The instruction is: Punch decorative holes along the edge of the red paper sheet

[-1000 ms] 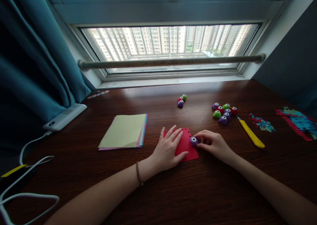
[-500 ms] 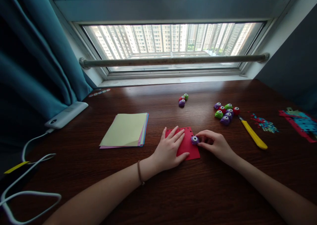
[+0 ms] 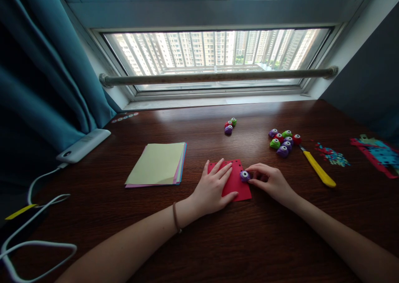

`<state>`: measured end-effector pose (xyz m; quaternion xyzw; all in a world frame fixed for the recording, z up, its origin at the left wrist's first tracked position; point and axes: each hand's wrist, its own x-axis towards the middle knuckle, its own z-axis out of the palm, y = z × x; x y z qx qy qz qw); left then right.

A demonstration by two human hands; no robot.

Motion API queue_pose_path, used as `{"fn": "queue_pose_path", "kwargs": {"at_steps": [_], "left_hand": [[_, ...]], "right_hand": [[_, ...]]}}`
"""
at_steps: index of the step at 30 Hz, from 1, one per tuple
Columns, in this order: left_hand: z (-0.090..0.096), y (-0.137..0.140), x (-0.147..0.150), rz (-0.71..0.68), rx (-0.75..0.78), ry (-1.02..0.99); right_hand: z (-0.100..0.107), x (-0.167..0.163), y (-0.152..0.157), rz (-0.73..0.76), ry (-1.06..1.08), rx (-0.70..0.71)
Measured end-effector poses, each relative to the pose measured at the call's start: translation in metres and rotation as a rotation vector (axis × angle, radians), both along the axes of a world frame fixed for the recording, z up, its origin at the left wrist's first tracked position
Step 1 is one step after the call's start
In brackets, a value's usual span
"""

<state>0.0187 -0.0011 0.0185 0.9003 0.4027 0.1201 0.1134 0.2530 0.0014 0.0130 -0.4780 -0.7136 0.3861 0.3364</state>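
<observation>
Far left of the grip: white cable (image 3: 37,216) looping over the table (image 3: 249,241), running to a white power bank (image 3: 83,145) by the teal curtain (image 3: 37,87). Closer in, still left of the grip: stack of coloured paper (image 3: 157,164), yellow sheet on top, lying flat, apart from both hands.

Left hand (image 3: 213,188) flat on the red paper (image 3: 235,183), fingers spread, palm down, pinning the sheet to the table. Nothing clasped, just pressing. Hair tie on that wrist.

Red paper directly under the grip, flat on the table between the two hands, row of small holes along its far edge.

Right hand (image 3: 270,180) just right of the sheet, fingertips pinched onto a small purple punch (image 3: 245,175) sitting at the sheet's right edge. Thumb and forefinger closed on the punch from the right side; punch touching the paper, white button facing up.

Beyond the grip, toward the window (image 3: 215,54): three small punches (image 3: 230,126) clustered, well apart from the hands. Right of the grip and further back: cluster of punches (image 3: 283,142), purple, green, red. Just beside that, yellow knife (image 3: 318,169) lying diagonal. Further right: pile of paper bits (image 3: 332,156), then punched paper scraps (image 3: 375,154) near the table's right edge.
</observation>
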Motion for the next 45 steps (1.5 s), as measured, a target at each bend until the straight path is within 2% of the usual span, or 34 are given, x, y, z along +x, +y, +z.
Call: {"fn": "queue_pose_path", "kwargs": {"at_steps": [21,25,30,34,37,42,45], "left_hand": [[0.000,0.002,0.000,-0.025,0.006,0.023],[0.000,0.002,0.000,-0.026,0.009,0.029],[0.000,0.000,-0.001,-0.021,0.035,0.014],[-0.002,0.000,-0.002,-0.026,0.067,-0.007],[-0.003,0.000,-0.003,-0.070,0.125,-0.097],[0.002,-0.004,-0.004,-0.231,0.290,-0.453],[0.006,-0.006,-0.004,-0.334,0.346,-0.505]], "right_hand": [[-0.004,-0.001,-0.001,-0.009,0.031,0.006],[-0.004,-0.002,-0.004,-0.086,0.091,0.009],[-0.002,-0.005,-0.010,-0.207,0.081,0.117],[-0.001,-0.006,-0.015,-0.193,0.191,0.004],[-0.001,-0.005,-0.018,-0.156,0.208,-0.030],[-0.004,-0.003,-0.018,-0.108,0.091,0.098],[-0.007,-0.002,-0.017,-0.095,0.022,0.199]]}}
